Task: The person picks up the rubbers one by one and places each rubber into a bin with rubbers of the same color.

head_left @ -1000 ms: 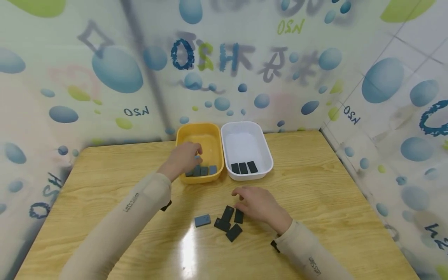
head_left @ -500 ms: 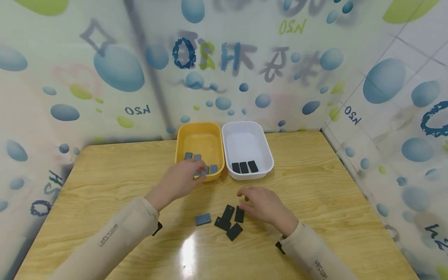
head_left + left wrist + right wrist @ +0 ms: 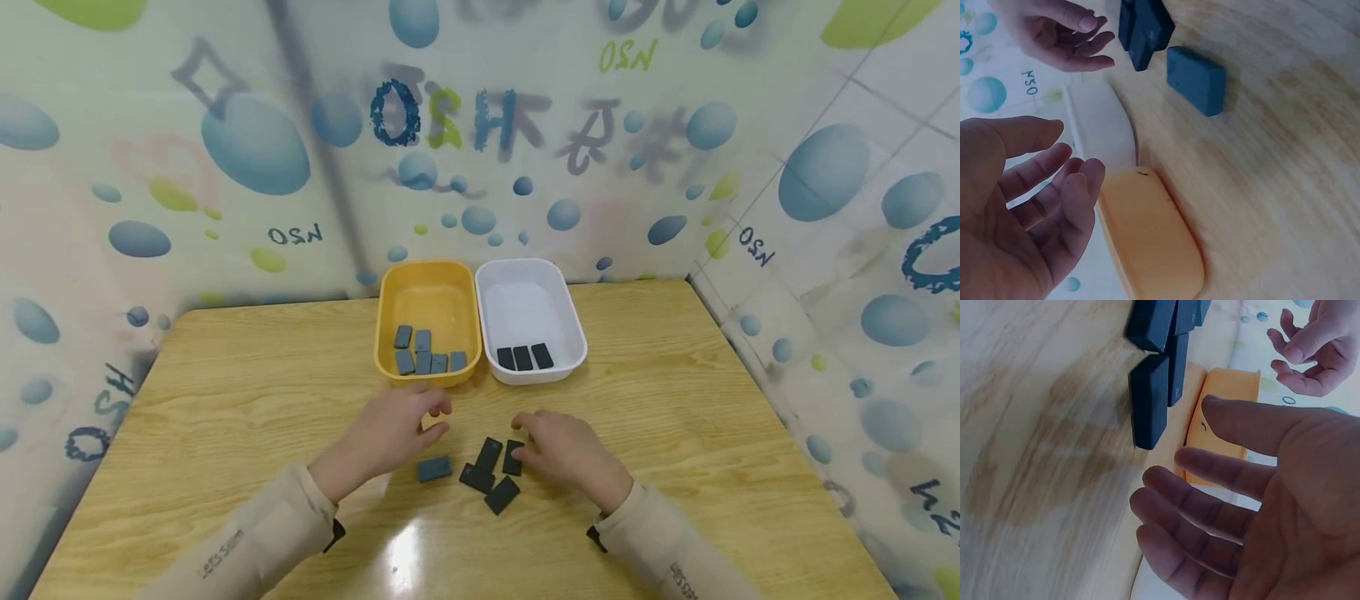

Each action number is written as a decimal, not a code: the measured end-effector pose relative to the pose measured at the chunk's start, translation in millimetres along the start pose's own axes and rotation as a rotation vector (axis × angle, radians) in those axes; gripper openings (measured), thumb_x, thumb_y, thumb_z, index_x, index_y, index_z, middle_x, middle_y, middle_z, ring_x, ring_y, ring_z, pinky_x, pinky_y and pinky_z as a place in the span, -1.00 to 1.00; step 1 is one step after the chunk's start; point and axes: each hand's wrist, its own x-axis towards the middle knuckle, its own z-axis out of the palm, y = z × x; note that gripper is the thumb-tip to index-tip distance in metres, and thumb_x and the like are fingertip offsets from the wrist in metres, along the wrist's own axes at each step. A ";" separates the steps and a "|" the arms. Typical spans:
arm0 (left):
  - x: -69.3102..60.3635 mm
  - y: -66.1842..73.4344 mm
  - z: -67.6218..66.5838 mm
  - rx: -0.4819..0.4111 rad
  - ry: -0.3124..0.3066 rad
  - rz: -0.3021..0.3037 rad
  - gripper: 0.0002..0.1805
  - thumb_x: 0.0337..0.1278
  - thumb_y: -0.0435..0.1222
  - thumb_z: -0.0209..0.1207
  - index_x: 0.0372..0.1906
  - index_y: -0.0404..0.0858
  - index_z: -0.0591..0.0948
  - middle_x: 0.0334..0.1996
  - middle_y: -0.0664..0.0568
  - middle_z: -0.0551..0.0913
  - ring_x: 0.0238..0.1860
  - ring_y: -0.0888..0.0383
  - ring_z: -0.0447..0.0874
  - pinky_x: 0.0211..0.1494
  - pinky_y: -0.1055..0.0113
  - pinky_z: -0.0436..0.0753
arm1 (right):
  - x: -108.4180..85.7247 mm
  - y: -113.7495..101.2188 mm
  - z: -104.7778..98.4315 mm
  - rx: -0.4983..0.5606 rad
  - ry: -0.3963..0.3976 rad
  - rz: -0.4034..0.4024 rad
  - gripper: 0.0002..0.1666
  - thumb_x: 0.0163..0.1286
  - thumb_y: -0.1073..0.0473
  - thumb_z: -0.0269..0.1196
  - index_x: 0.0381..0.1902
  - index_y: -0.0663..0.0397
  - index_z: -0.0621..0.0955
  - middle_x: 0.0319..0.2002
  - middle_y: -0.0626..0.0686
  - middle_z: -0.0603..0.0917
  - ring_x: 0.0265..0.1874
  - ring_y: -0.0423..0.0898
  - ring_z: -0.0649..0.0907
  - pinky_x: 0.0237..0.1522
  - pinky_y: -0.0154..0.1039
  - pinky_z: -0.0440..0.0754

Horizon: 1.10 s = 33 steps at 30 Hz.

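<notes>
My left hand [image 3: 386,429] hovers in front of the yellow bin, empty, its fingers loosely bent. Just below it on the table lies a blue-grey rectangular block [image 3: 434,469], which also shows in the left wrist view as a thick block [image 3: 1197,80]. Several black blocks [image 3: 489,456] lie in a loose cluster to its right, one overlapping another. Over the cluster's right side is my right hand [image 3: 573,454], its fingertips near the rightmost black block [image 3: 513,460]. In the right wrist view, that hand [image 3: 1254,506] holds nothing, fingers relaxed and slightly spread.
At the back of the wooden table [image 3: 675,400], the yellow bin [image 3: 435,292] holds several blue-grey blocks [image 3: 423,340]. Beside it, the white bin [image 3: 528,300] has three black blocks [image 3: 522,358] along its near side. A patterned wall [image 3: 480,183] rises behind both.
My left hand has come out of the yellow bin toward me, uncovering the blue-grey blocks inside. The right hand has stayed by the black blocks, shifting only slightly.
</notes>
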 end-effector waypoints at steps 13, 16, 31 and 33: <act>-6.5 -5.4 18.1 -0.045 -0.104 -0.085 -0.84 0.16 -0.15 0.29 -0.19 -0.07 0.65 -0.31 0.15 0.64 -0.39 0.28 0.54 -0.35 0.34 0.51 | 0.5 -9.5 10.4 0.042 0.004 0.051 -0.59 0.34 -0.07 0.27 0.05 -0.01 0.60 -0.15 0.08 0.64 -0.28 -0.03 0.65 -0.27 -0.08 0.61; -6.7 -5.2 19.5 -0.054 -0.114 -0.088 -0.85 0.16 -0.17 0.29 -0.19 -0.08 0.65 -0.32 0.15 0.63 -0.40 0.27 0.53 -0.36 0.33 0.50 | 1.6 -10.4 14.0 0.035 0.004 0.071 -0.58 0.34 -0.08 0.27 0.06 -0.02 0.58 -0.14 0.09 0.63 -0.29 -0.02 0.64 -0.30 -0.07 0.61; -7.0 -4.8 27.3 -0.071 -0.135 -0.074 -0.85 0.15 -0.16 0.30 -0.20 -0.08 0.65 -0.32 0.15 0.65 -0.37 0.24 0.57 -0.32 0.27 0.54 | 7.5 -14.4 23.3 0.043 -0.031 0.119 -0.66 0.35 -0.06 0.23 -0.02 -0.05 0.51 -0.47 -0.01 0.61 -0.60 -0.12 0.48 -0.62 -0.22 0.36; -6.9 -5.1 28.6 -0.068 -0.128 -0.068 -0.85 0.15 -0.16 0.30 -0.20 -0.07 0.65 -0.32 0.16 0.65 -0.37 0.24 0.57 -0.31 0.27 0.55 | 8.0 -15.8 23.6 0.042 -0.031 0.114 -0.68 0.35 -0.04 0.23 -0.03 -0.04 0.51 -0.47 -0.02 0.59 -0.60 -0.13 0.47 -0.62 -0.23 0.34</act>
